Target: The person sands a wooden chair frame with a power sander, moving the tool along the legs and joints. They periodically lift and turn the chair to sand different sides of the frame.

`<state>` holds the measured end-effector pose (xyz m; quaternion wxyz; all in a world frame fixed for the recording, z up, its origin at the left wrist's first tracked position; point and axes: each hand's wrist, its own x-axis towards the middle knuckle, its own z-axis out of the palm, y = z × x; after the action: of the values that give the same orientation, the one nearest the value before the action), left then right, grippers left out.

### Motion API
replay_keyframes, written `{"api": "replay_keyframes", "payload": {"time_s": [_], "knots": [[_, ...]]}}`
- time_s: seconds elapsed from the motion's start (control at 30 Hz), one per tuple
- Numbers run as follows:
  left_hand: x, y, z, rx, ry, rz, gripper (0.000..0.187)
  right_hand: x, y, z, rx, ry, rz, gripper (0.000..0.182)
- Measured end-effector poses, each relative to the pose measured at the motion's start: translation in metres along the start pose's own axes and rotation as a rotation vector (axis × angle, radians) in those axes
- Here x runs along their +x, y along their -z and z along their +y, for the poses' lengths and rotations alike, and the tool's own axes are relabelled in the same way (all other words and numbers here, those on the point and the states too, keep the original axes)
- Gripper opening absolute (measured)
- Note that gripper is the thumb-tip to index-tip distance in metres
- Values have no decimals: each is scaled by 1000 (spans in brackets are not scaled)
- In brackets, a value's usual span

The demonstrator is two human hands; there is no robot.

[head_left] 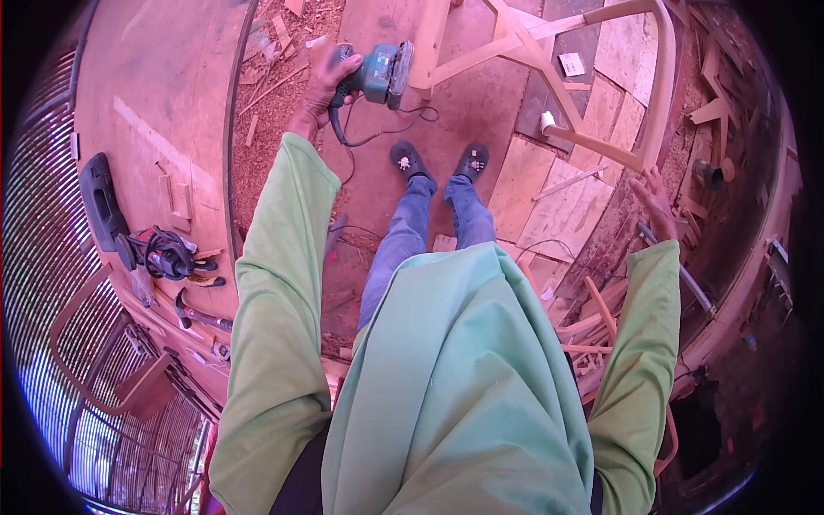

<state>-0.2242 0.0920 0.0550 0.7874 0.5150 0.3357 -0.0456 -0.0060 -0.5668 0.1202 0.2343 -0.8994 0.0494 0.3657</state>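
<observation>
In the head view, the left hand grips a sander, its pad just beside one end of a wooden frame ahead. The right hand, fingers loosely extended, is at the frame's near corner; whether it touches is unclear.

On my left I have the worktop, bearing a power tool, with a hammer nearer me. Shavings lie between the worktop and the shoes. Ahead and left of the shoes is the sander, in my left grip; just right of it stands the wooden frame. My right grip is by its near corner, wood scraps farther right.
</observation>
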Motion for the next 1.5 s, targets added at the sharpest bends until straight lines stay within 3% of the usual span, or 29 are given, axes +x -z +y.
{"api": "replay_keyframes", "payload": {"time_s": [0.37,0.53,0.57,0.63,0.67,0.7,0.77,0.9,1.07,1.37,1.5], "knots": [[-15,-28,28,245,-74,72,57,-2,-8,0,0,32,-20,117],[-25,-54,44,526,-162,213,63,14,-12,18,13,67,-19,114],[-25,-57,44,530,-170,215,63,15,-12,17,-101,56,-9,112],[-29,-71,47,771,-396,280,65,17,-11,15,-209,51,6,111],[-42,-85,54,739,-224,320,69,19,-11,17,-213,47,7,111],[-40,-87,52,741,-229,323,69,20,-12,18,-218,43,7,111],[-34,-83,39,1002,-392,422,70,19,-14,19,-197,54,15,111],[-53,-118,41,1143,-501,527,70,27,-17,26,-183,73,29,112],[-60,-136,42,1171,-431,521,74,36,-21,31,-164,65,27,114],[-61,-154,37,1335,-474,497,75,16,-17,10,-201,46,-10,110],[-57,-157,38,1267,-464,518,76,11,-17,15,-236,104,26,106]]}}
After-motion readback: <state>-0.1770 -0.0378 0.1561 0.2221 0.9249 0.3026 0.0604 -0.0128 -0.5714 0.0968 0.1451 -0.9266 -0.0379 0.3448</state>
